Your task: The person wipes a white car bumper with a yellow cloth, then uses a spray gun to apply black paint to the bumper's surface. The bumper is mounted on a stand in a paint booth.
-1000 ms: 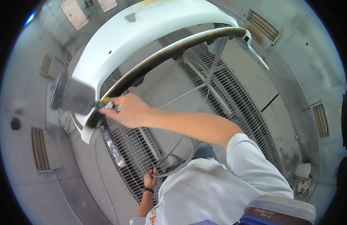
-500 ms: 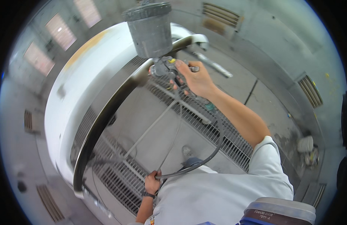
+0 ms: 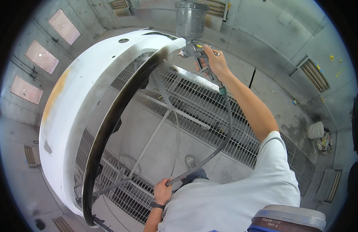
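- Hose (image 3: 210, 156) sits closest to me: my left hand (image 3: 162, 190) is closed around it near my waist, just above my white shirt (image 3: 233, 197).
- From that grip the grey hose curves up along my right forearm to the spray gun (image 3: 197, 52).
- My right hand (image 3: 214, 62) is wrapped around the gun's handle, arm stretched out ahead.
- The gun's cup (image 3: 191, 19) stands upright on top; it is clouded grey, and I cannot tell what is in it.
- The gun's nozzle is just beside the far end of the white bumper (image 3: 70, 100), at its dark inner edge (image 3: 109, 120).
- Beneath lies the metal floor grating (image 3: 210, 112).
- Farther off, by the booth wall, sits a white bucket (image 3: 315, 130).
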`<move>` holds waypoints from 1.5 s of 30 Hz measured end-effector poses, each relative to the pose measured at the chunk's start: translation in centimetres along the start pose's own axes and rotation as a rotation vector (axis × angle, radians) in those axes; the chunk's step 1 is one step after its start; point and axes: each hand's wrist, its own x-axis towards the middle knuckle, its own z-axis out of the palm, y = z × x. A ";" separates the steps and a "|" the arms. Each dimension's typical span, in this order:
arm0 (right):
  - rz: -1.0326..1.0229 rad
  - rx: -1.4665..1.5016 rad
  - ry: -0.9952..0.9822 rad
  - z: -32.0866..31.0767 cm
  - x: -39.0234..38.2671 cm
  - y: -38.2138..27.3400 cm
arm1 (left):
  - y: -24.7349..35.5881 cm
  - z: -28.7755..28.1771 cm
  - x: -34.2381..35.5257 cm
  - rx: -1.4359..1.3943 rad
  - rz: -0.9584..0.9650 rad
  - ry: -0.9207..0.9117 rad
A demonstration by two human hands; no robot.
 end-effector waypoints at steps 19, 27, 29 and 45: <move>0.097 -0.308 0.343 -4.3 9.8 6.6 | 2.4 -0.5 1.8 0.027 -0.127 -0.049; -0.030 -0.504 0.104 1.6 6.3 -4.0 | 2.6 -1.2 0.6 -0.051 -0.028 -0.057; -0.028 -0.558 0.001 4.4 3.6 -7.3 | 2.7 -1.2 -0.1 -0.091 0.032 -0.031; -0.112 -0.879 -0.667 37.3 -29.4 -19.5 | -11.7 -1.9 -16.1 -0.399 0.166 0.302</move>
